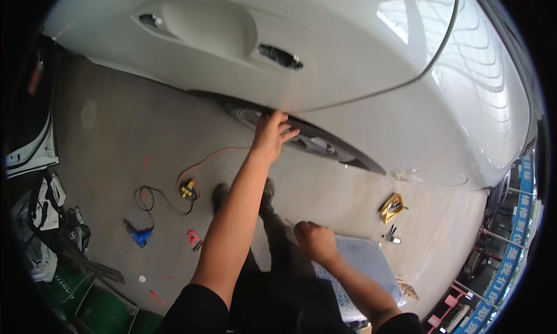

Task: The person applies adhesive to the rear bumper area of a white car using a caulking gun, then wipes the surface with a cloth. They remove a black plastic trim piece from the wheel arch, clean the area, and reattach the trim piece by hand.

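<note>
A glossy white car side [360, 50] fills the upper part of the head view. Its door has a recess [209, 26] with a dark opening [281, 56] at one end and a smaller one at the other; no handle shows there. My left hand [271, 135] reaches up to the panel's lower edge, fingers apart, in front of the wheel [319, 144]. Whether the fingertips touch the panel I cannot tell. My right hand [314, 241] is closed in a fist low in front of my legs. Something thin seems to poke out beside it, too blurred to name.
On the floor lie a blue heat-gun-like tool [139, 235] with a cord, a yellow-black power strip [188, 189], a red tool [194, 240] and a yellow tray [392, 208]. A bubble-wrapped box [362, 264] stands at my right. Green drums [104, 311] and car parts [49, 203] are at left.
</note>
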